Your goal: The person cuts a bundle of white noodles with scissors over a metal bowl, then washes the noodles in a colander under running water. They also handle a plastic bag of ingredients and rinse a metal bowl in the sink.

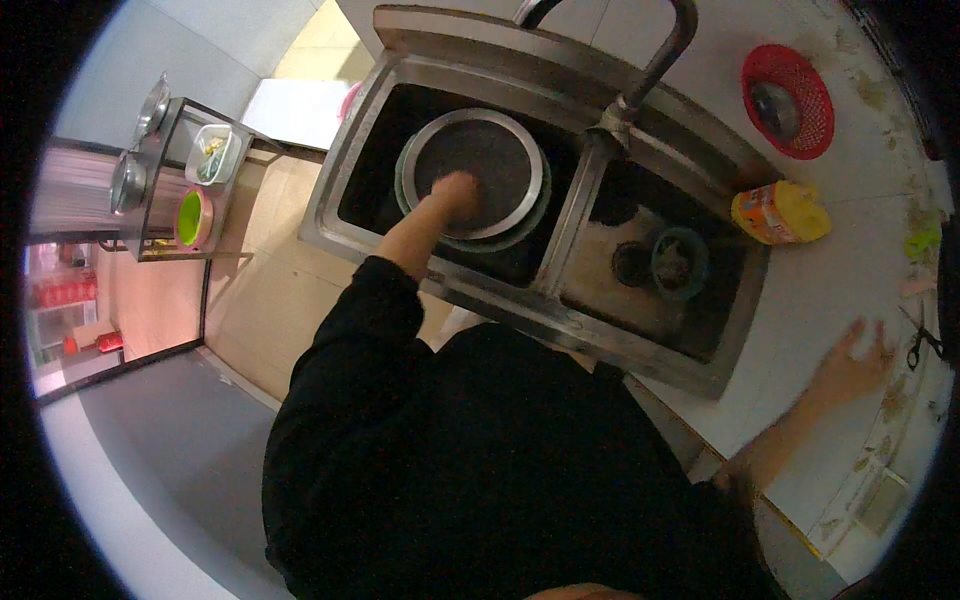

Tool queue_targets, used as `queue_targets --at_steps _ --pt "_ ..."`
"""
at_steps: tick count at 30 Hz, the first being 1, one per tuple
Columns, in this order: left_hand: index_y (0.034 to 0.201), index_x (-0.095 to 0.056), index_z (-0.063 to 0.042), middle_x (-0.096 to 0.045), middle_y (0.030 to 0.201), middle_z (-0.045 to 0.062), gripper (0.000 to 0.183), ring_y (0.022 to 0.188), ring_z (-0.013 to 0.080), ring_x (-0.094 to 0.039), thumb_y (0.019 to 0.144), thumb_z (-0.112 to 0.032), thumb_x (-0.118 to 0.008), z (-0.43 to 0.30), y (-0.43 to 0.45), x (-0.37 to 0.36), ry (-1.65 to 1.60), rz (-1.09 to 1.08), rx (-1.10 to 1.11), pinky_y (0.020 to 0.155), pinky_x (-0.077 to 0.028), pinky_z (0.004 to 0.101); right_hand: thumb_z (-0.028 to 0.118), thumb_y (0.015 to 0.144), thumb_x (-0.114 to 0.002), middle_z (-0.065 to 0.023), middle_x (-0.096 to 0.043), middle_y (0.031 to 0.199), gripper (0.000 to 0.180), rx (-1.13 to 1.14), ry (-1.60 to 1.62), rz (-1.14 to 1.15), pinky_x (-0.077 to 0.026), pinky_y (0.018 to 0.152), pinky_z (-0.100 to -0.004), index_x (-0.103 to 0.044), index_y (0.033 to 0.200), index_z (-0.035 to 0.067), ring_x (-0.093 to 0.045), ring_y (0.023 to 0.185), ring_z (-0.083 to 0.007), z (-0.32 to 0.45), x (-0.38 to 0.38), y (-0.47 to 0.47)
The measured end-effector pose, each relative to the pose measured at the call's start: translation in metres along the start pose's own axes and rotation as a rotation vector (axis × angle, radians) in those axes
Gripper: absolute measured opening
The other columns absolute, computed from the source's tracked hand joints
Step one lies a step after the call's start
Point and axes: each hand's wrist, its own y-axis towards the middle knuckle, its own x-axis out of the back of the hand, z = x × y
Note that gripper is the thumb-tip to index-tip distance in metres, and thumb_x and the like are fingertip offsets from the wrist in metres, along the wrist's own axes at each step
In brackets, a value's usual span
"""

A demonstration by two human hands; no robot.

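Note:
My left hand (455, 196) reaches over a round, dark sieve with a pale metal rim (531, 176), its fingers curled and blurred. Whether it grips anything cannot be told. Beneath the sieve, the edge of a greenish basin (487, 244) shows in the left bowl of a steel double sink (596, 315). On the right, my right hand (855, 364) is over the white counter with its fingers apart and nothing in them. Black-handled scissors (924, 346) lie just beyond it.
A curved faucet (616, 120) stands at the sink's divider. The right bowl holds a small greenish strainer (679, 264). On the counter are a yellow jug (780, 213) and a red plastic basket (816, 105) with a metal bowl. A rack (161, 169) with containers stands at the left.

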Motion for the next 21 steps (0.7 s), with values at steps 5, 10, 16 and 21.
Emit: queue_targets --at_steps 5,10,16,21 --pt "0.101 -0.056 -0.006 -0.054 0.112 0.013 0.031 0.104 0.0364 -0.053 0.075 -0.019 -0.067 0.076 0.005 0.020 0.051 -0.828 0.182 0.081 -0.049 0.0452 0.013 0.088 -0.061 -0.0103 -0.061 0.107 0.037 -0.554 1.578 1.386 -0.048 0.083 -0.0307 -0.053 0.123 0.003 -0.057 0.100 -0.0178 0.269 0.011 -0.135" --pt "0.102 -0.057 0.000 -0.062 0.104 0.018 0.046 0.094 0.0370 -0.061 0.072 -0.030 -0.075 0.128 0.009 0.036 -0.309 -0.242 0.358 0.079 -0.053 0.0452 0.020 0.092 -0.050 -0.0174 -0.048 0.130 0.055 -0.787 1.103 1.640 -0.046 0.079 -0.0351 -0.031 0.140 0.000 -0.054 0.107 -0.0245 0.464 -0.005 -0.221" --pt "0.111 -0.058 0.005 -0.065 0.092 0.013 0.046 0.081 0.0224 -0.064 0.077 -0.024 -0.071 0.144 -0.002 0.047 -0.640 0.009 0.226 0.072 -0.053 0.0342 0.012 0.094 -0.046 -0.0231 -0.042 0.137 0.050 -1.153 1.189 1.525 -0.042 0.098 -0.0429 -0.031 0.140 -0.001 -0.047 0.122 -0.0375 0.483 -0.025 -0.243" --pt "0.104 -0.060 0.004 -0.065 0.095 0.014 0.034 0.082 0.0228 -0.063 0.074 -0.011 -0.068 0.137 -0.015 0.061 -0.875 -0.076 0.196 0.070 -0.050 0.0340 0.005 0.091 -0.046 -0.0165 -0.057 0.116 0.043 -1.180 1.238 1.459 -0.049 0.076 -0.0362 -0.042 0.133 -0.001 -0.058 0.096 -0.0280 0.464 0.001 -0.219"
